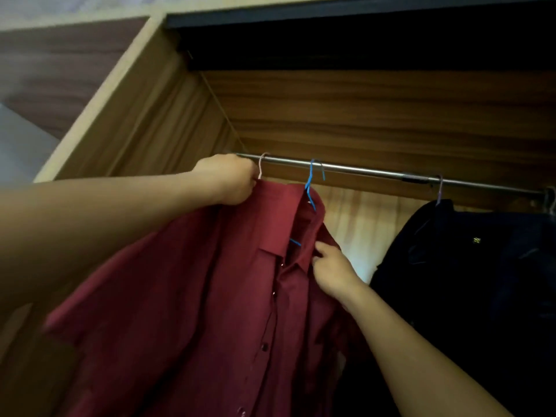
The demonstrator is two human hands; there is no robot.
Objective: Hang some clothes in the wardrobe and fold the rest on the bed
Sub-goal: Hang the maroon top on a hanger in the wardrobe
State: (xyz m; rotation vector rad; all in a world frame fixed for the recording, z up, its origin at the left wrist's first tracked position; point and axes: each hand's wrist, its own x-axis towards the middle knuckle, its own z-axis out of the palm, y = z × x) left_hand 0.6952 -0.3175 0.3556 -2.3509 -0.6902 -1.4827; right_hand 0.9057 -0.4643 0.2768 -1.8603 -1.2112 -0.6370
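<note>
A dark red button shirt (186,296) hangs in front of me inside the wooden wardrobe. My left hand (231,179) grips its shoulder together with a pale hanger hook (262,164) that sits over the metal rail (361,169). A blue hanger (311,183) is hooked on the rail just to the right, and its wire runs down inside the red collar. My right hand (331,269) pinches the red fabric at the collar's right edge.
A dark garment (469,266) hangs on a pale hanger (440,188) further right on the rail. More hanger hooks (550,200) show at the far right. The wardrobe's side panel (144,115) stands close on the left, its top shelf above.
</note>
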